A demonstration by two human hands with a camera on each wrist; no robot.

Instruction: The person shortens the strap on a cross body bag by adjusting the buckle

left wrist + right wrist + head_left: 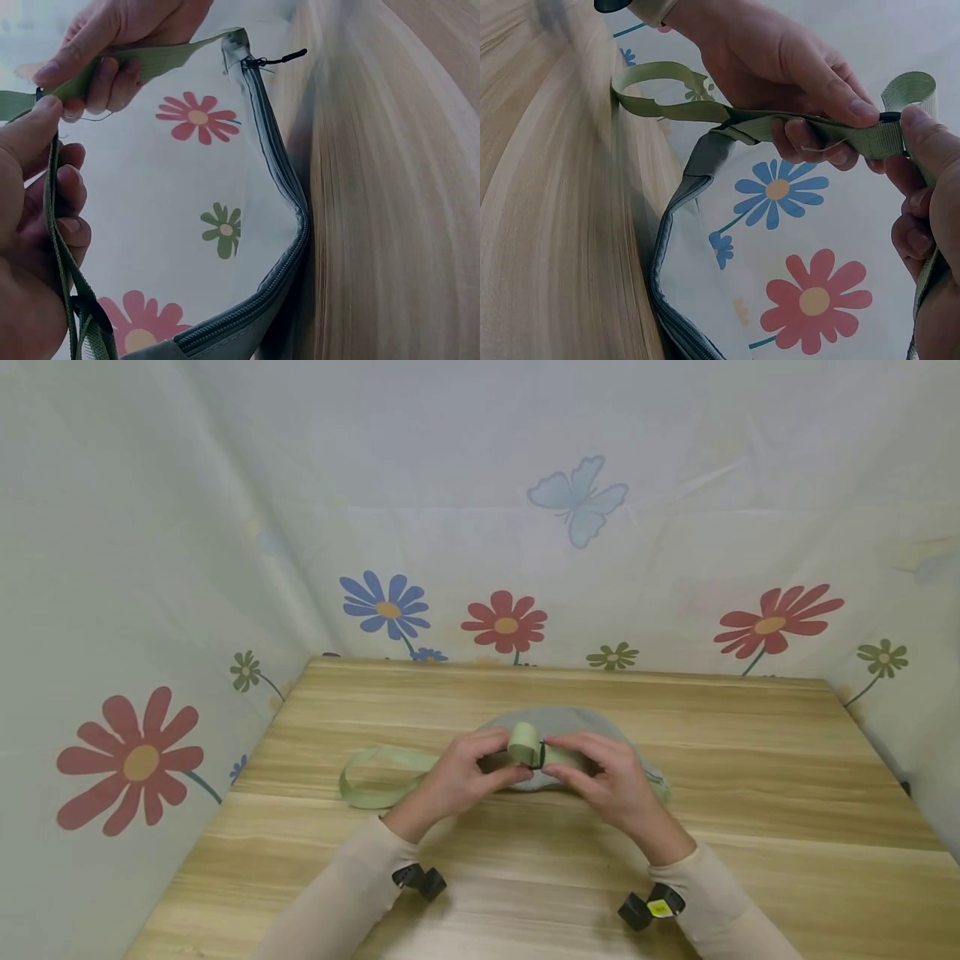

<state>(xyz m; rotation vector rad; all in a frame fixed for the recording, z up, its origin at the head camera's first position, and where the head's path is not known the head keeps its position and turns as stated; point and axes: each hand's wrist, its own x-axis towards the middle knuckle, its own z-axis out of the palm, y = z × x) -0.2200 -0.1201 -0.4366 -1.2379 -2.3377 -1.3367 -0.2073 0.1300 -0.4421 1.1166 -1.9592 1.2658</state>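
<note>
A grey-green waist bag [562, 720] with a zipper [281, 176] lies behind my hands. Its light green webbing strap [881, 141] stretches between both hands and passes through a small black slider buckle [538, 755]. My left hand [463, 770] pinches the strap on the left side of the buckle, thumb on top in the right wrist view. From the right side, my right hand [609, 774] grips the strap between thumb and fingers, close against the buckle. A short loop of webbing [911, 88] stands up at the buckle. One thin loose thread hangs near the left fingers.
A larger strap loop [352, 793] lies on the wooden table [750, 827], left of the bag. Behind the table hangs a white curtain [450, 468] printed with flowers and a butterfly. Each wrist carries a small black camera [430, 883].
</note>
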